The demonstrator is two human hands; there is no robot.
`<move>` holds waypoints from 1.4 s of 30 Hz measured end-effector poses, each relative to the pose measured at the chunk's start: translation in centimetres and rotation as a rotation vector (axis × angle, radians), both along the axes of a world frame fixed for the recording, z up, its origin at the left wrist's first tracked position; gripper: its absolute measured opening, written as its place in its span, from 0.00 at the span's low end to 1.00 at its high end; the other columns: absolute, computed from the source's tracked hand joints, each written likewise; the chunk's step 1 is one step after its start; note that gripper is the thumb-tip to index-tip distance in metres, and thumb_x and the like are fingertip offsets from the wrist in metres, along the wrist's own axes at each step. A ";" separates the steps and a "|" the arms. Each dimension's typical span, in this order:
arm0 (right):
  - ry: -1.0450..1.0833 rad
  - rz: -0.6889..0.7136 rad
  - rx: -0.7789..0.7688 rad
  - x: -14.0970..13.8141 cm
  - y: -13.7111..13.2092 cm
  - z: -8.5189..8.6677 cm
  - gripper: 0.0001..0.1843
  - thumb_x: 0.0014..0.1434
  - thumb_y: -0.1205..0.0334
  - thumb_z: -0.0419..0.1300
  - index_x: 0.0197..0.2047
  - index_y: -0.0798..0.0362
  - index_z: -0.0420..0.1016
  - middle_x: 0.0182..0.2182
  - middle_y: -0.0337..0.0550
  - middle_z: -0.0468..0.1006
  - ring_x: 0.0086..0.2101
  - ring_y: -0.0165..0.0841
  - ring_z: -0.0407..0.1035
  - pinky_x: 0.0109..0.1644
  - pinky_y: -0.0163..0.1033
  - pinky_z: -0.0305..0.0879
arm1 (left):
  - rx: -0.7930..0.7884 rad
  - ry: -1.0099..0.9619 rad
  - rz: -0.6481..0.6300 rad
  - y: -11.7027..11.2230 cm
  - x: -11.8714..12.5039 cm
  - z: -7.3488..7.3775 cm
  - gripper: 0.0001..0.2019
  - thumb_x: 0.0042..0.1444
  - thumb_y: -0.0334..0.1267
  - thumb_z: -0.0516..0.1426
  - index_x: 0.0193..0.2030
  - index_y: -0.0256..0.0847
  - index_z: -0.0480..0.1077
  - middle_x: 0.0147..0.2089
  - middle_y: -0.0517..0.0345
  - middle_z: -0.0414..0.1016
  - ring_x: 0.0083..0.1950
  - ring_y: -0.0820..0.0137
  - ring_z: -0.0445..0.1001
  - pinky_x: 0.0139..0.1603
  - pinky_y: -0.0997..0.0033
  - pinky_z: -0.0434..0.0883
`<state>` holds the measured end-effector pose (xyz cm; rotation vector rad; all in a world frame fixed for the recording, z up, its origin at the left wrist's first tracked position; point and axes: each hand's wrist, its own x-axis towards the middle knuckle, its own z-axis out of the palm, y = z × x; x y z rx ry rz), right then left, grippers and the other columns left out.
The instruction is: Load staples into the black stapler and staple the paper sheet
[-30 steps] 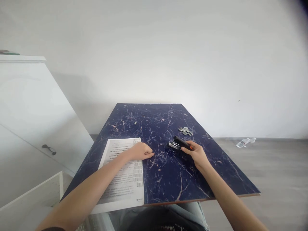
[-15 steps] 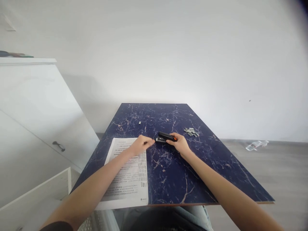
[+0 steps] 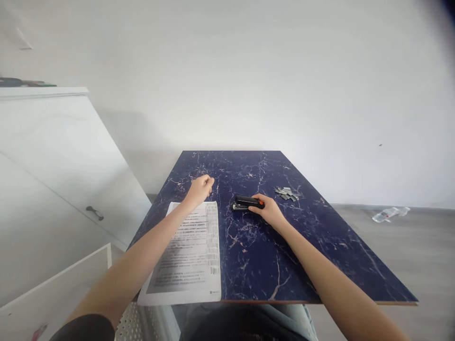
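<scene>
A black stapler [image 3: 243, 201] with an orange mark lies on the dark blue marbled table, its upper arm raised a little from its base. My right hand [image 3: 269, 210] grips its rear end. Beyond the top of a printed paper sheet [image 3: 194, 265], my left hand [image 3: 201, 189] is over the table with its fingers curled together. Whatever is between them is hidden. To the right of the stapler lies a small pile of grey staple strips [image 3: 286, 193].
The table [image 3: 249, 270] meets a white wall at its far side. A white cabinet [image 3: 60, 156] with a dark handle stands at the left, above an open white drawer [image 3: 71, 279]. Clear plastic packaging [image 3: 389, 214] lies on the floor at the right.
My left hand has moved from the stapler's front end up and left, to where a small staple strip lay; that strip is now out of sight. My right hand keeps its grip.
</scene>
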<state>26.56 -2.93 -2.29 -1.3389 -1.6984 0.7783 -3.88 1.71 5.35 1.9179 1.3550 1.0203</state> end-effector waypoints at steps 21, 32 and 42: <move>0.232 -0.130 0.031 -0.4 0.4 -0.4 0.14 0.61 0.53 0.52 0.40 0.49 0.77 0.42 0.44 0.82 0.45 0.41 0.72 0.55 0.47 0.63 | 0.205 0.604 0.195 7.5 -0.7 -7.0 0.12 0.63 0.28 0.51 0.44 0.39 0.77 0.42 0.43 0.79 0.47 0.58 0.74 0.51 0.62 0.66; 0.276 -0.126 0.020 0.1 0.6 -1.0 0.15 0.61 0.50 0.55 0.39 0.50 0.77 0.40 0.44 0.81 0.43 0.40 0.72 0.52 0.45 0.65 | 0.175 0.346 0.238 6.6 0.1 -5.8 0.12 0.61 0.29 0.53 0.45 0.38 0.77 0.45 0.46 0.75 0.45 0.62 0.74 0.53 0.62 0.68; 0.075 -0.070 0.060 -1.2 -0.3 0.3 0.20 0.63 0.43 0.55 0.43 0.50 0.76 0.38 0.43 0.79 0.40 0.40 0.71 0.48 0.43 0.64 | -0.352 -0.333 -0.092 -1.8 4.1 -5.4 0.09 0.62 0.35 0.51 0.41 0.41 0.72 0.31 0.57 0.68 0.31 0.71 0.70 0.30 0.74 0.68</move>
